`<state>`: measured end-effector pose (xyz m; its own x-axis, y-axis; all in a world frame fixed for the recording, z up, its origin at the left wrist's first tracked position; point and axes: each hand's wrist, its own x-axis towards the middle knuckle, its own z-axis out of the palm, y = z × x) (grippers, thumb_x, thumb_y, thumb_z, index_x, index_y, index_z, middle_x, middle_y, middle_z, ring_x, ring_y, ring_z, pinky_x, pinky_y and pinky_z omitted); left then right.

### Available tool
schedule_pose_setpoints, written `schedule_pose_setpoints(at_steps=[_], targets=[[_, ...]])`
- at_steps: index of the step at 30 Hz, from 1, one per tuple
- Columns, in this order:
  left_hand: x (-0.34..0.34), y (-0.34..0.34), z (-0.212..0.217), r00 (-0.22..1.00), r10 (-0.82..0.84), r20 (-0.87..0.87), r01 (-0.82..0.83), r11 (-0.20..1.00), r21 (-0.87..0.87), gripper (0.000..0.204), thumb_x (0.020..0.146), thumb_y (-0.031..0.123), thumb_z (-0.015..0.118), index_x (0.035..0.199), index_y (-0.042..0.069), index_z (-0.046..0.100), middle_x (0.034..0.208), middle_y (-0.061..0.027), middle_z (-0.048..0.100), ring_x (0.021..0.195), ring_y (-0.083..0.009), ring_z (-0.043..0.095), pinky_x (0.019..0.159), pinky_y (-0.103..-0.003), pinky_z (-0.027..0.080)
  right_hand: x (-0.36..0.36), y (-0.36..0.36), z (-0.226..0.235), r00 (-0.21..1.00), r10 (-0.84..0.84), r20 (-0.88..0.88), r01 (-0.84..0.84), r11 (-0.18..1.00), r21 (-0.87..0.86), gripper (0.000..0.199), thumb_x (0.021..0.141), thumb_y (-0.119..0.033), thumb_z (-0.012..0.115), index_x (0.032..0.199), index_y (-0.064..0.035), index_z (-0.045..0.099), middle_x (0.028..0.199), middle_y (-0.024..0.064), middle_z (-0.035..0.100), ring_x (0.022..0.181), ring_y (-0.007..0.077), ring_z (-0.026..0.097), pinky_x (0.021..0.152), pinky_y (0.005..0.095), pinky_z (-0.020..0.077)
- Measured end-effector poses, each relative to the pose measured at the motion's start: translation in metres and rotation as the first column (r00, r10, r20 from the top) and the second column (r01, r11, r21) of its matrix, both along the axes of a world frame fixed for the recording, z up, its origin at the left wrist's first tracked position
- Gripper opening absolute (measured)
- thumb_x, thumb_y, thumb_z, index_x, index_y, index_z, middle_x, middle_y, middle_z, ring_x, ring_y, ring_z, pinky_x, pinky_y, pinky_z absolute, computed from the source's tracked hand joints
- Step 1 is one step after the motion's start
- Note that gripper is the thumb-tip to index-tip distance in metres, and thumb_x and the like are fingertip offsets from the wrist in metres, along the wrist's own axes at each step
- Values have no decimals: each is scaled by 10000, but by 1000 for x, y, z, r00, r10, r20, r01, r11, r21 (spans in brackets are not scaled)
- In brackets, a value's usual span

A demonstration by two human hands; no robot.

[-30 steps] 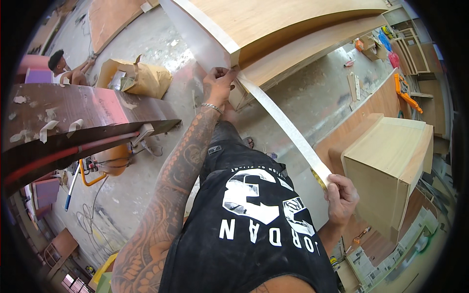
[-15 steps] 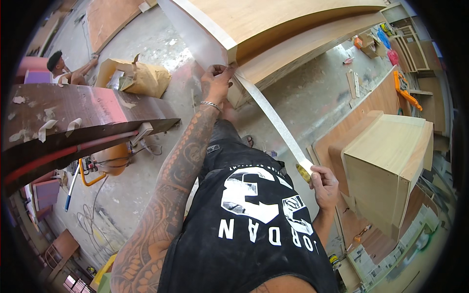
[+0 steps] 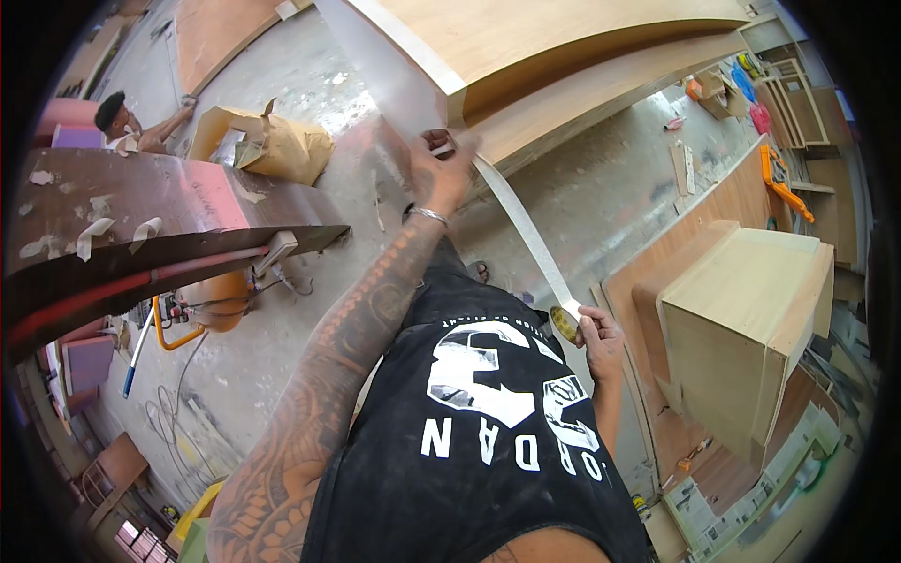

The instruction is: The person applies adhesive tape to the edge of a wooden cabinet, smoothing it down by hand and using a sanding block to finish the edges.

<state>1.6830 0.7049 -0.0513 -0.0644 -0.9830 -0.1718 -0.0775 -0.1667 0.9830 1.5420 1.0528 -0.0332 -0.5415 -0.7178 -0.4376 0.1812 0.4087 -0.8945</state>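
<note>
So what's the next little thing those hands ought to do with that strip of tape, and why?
Probably press the tape end down. The left hand holds the strip of tape at the corner of the wooden panel, while the right hand holds the roll, keeping the strip stretched in the air between them.

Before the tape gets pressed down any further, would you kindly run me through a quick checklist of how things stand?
1. Tape end at the panel: left hand holds the strip's end against the corner of the wooden panel: ok.
2. Tape roll gripped: right hand holds it: ok.
3. Tape strip taut and untwisted between the hands: ok.
4. Strip lined up with the panel edge: cannot tell, the left hand is blurred.
5. Panel edge free of dust: cannot tell.
</note>
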Motion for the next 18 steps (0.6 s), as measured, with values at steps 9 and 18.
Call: schedule_pose_setpoints(at_steps=[9, 18], targets=[[11, -26, -6, 998, -9, 61, 14, 997, -81, 657, 698, 326, 895, 1107, -59, 554, 975, -161, 660, 897, -241, 666, 770, -343, 562, -6, -11, -10, 999, -12, -45, 14, 999, 45, 208, 968, -143, 627, 1116, 1, 655, 806, 20, 633, 648, 63, 548, 578, 217, 437], [6, -20, 3, 989, 61, 137, -62, 998, -1, 667, 737, 382, 849, 1132, -72, 561, 969, -161, 678, 912, -252, 658, 810, -345, 531, -4, -15, -2, 992, -17, -127, 25, 998, 55, 216, 964, -141, 629, 1119, 5, 664, 807, 33, 638, 648, 79, 564, 579, 222, 450]])
